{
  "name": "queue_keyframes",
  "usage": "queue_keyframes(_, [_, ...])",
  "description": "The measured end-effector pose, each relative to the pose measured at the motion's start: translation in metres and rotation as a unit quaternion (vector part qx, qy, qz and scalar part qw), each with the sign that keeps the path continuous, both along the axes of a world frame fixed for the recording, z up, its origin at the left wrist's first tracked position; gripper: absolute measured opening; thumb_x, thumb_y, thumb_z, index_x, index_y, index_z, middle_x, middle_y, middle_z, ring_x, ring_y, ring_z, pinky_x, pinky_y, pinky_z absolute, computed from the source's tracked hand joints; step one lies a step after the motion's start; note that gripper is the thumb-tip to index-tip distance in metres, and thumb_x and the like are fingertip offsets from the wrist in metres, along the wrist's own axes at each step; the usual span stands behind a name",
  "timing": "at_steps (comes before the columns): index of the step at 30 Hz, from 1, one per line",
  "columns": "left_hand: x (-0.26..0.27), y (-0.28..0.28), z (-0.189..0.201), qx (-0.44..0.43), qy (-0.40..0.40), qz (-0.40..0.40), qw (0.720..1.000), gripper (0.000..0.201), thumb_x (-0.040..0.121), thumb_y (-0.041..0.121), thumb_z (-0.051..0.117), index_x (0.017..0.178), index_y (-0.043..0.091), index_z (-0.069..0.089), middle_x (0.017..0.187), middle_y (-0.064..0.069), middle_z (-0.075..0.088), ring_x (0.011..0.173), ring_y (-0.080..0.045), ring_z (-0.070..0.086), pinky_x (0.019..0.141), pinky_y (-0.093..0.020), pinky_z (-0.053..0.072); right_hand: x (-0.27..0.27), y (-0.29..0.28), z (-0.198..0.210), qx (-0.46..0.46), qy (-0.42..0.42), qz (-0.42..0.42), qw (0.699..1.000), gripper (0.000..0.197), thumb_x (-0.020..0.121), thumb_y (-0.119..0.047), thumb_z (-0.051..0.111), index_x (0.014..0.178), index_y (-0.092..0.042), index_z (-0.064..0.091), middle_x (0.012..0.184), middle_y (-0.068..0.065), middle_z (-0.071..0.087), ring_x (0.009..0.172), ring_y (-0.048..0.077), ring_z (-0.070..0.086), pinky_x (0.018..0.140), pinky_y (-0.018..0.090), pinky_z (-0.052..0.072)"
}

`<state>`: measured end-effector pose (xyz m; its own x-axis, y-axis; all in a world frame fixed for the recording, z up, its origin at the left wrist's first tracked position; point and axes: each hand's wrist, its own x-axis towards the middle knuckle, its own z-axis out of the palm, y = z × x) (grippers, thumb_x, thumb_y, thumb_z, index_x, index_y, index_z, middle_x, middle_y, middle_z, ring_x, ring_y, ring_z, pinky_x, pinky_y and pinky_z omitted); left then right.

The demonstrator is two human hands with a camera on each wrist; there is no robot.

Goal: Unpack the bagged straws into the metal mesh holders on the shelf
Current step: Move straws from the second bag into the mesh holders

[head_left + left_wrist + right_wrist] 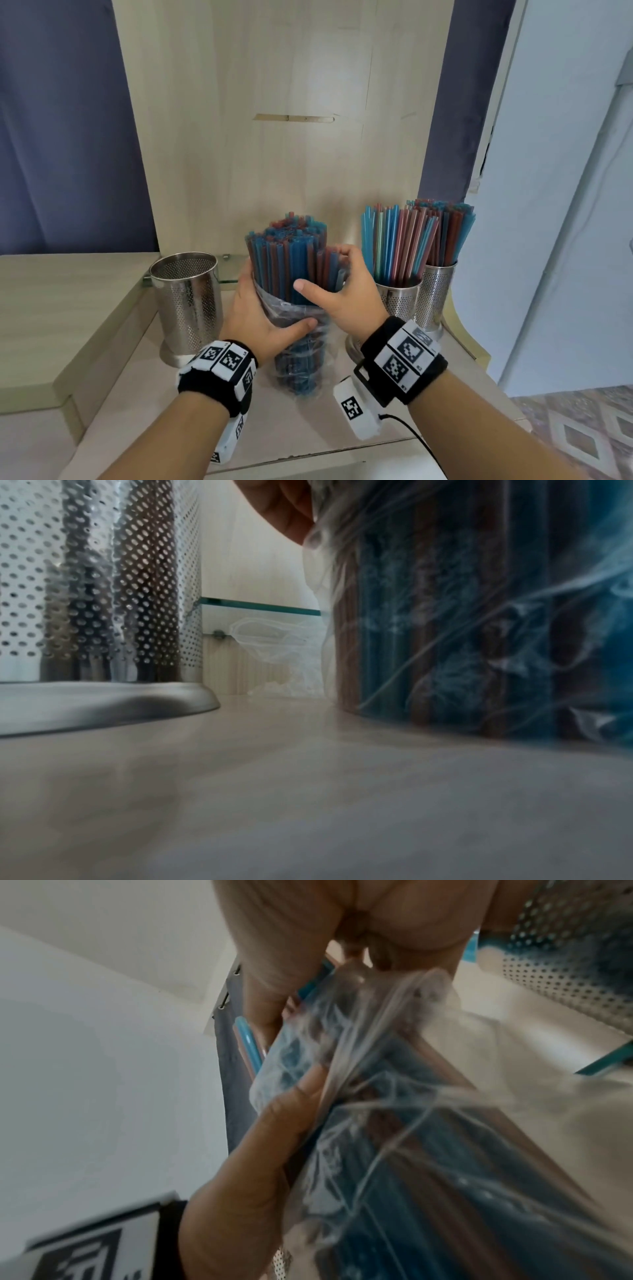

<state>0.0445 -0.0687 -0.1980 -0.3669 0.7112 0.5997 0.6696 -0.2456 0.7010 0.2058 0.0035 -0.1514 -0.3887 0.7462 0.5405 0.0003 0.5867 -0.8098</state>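
A bundle of blue and red straws (287,253) stands upright in a crumpled clear plastic bag (301,356) on the wooden shelf (308,431). The bag is pushed down to the lower half. My left hand (263,318) wraps the bag from the left, thumb across its front. My right hand (325,274) grips the bare straws above the bag's rim, thumb in front and fingers behind. An empty metal mesh holder (186,301) stands just left. The left wrist view shows that holder (103,588) beside the bagged straws (479,642). In the right wrist view my right hand (342,934) closes over the bag (411,1123).
Two mesh holders (399,298) (438,294) filled with coloured straws stand close on the right, near my right wrist. A wooden back panel (291,120) rises behind. A raised step (68,308) lies left, and the shelf edge drops to patterned floor (582,438) on the right.
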Motion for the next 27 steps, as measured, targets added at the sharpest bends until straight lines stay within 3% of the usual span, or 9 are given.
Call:
queue_keyframes(5, [0.0,0.002,-0.001,-0.011,0.015,0.026,0.999,0.123,0.049,0.064,0.085,0.146,0.028,0.02,0.132,0.015,0.048,0.12,-0.002,0.049,0.101,-0.023,0.04,-0.006,0.003,0.003,-0.011,0.033,-0.044,0.998,0.041,0.08,-0.035,0.078,0.112,-0.014,0.062,0.101,-0.004,0.071,0.095,0.007,0.068,0.087,0.032,0.057])
queue_keyframes(7, [-0.002,0.005,-0.003,-0.021,0.008,0.035,0.999,0.127,0.047,0.069,0.083,0.147,0.027,0.018,0.135,0.01,0.049,0.123,-0.008,0.05,0.104,-0.031,0.044,-0.008,0.004,0.01,-0.007,0.003,-0.033,0.999,0.029,0.086,-0.03,0.074,0.108,-0.012,0.067,0.094,-0.005,0.072,0.089,0.004,0.068,0.082,0.027,0.056])
queue_keyframes(10, [-0.004,0.008,-0.006,-0.033,0.001,0.047,0.998,0.133,0.046,0.073,0.081,0.15,0.023,0.014,0.139,0.005,0.046,0.128,-0.012,0.048,0.107,-0.035,0.043,-0.011,0.006,0.022,0.008,-0.026,-0.04,0.999,0.008,0.09,-0.024,0.069,0.084,-0.021,0.066,0.07,-0.013,0.065,0.066,-0.004,0.062,0.064,0.014,0.047])
queue_keyframes(12, [-0.004,0.008,-0.006,-0.033,0.003,0.05,0.998,0.133,0.048,0.071,0.081,0.151,0.02,0.014,0.141,0.004,0.045,0.129,-0.011,0.045,0.108,-0.031,0.04,-0.012,0.006,0.03,0.008,-0.031,-0.057,0.998,0.014,0.091,-0.025,0.068,0.078,-0.024,0.063,0.065,-0.012,0.062,0.064,-0.001,0.061,0.061,0.017,0.047])
queue_keyframes(15, [-0.004,0.007,-0.005,-0.028,0.009,0.05,0.998,0.13,0.051,0.067,0.083,0.151,0.019,0.015,0.141,0.004,0.045,0.128,-0.009,0.045,0.105,-0.026,0.038,-0.011,0.007,0.043,-0.021,-0.026,-0.061,0.998,0.014,0.093,-0.026,0.064,0.091,-0.013,0.069,0.084,0.01,0.07,0.083,0.021,0.068,0.075,0.034,0.056])
queue_keyframes(19, [-0.004,0.008,-0.004,-0.023,0.007,0.042,0.999,0.126,0.053,0.063,0.084,0.15,0.022,0.015,0.14,0.006,0.045,0.125,-0.006,0.044,0.103,-0.023,0.036,-0.011,0.012,0.056,-0.036,-0.026,-0.081,0.996,0.023,0.093,-0.028,0.064,0.096,-0.006,0.069,0.093,0.018,0.071,0.089,0.031,0.067,0.082,0.045,0.056])
queue_keyframes(23, [-0.007,0.011,-0.007,-0.029,0.003,0.045,0.999,0.13,0.051,0.069,0.082,0.151,0.024,0.012,0.143,0.005,0.045,0.129,-0.011,0.046,0.108,-0.033,0.041,-0.011,0.017,0.07,-0.015,-0.043,-0.107,0.993,0.029,0.089,-0.028,0.066,0.09,0.001,0.069,0.082,0.02,0.069,0.076,0.034,0.067,0.069,0.042,0.057])
queue_keyframes(25, [-0.008,0.012,-0.008,-0.034,0.003,0.048,0.998,0.131,0.05,0.072,0.08,0.151,0.025,0.012,0.143,0.004,0.045,0.13,-0.013,0.046,0.108,-0.036,0.042,-0.011,0.019,0.076,-0.019,-0.052,-0.109,0.993,0.029,0.089,-0.026,0.066,0.08,0.001,0.065,0.068,0.013,0.062,0.062,0.028,0.061,0.06,0.036,0.052])
queue_keyframes(27, [-0.008,0.013,-0.008,-0.034,0.002,0.049,0.998,0.13,0.049,0.074,0.078,0.151,0.025,0.013,0.143,0.004,0.045,0.13,-0.014,0.047,0.108,-0.038,0.043,-0.011,0.021,0.081,-0.029,-0.045,-0.107,0.993,0.028,0.089,-0.022,0.065,0.08,0.005,0.067,0.067,0.009,0.057,0.06,0.021,0.056,0.055,0.031,0.047])
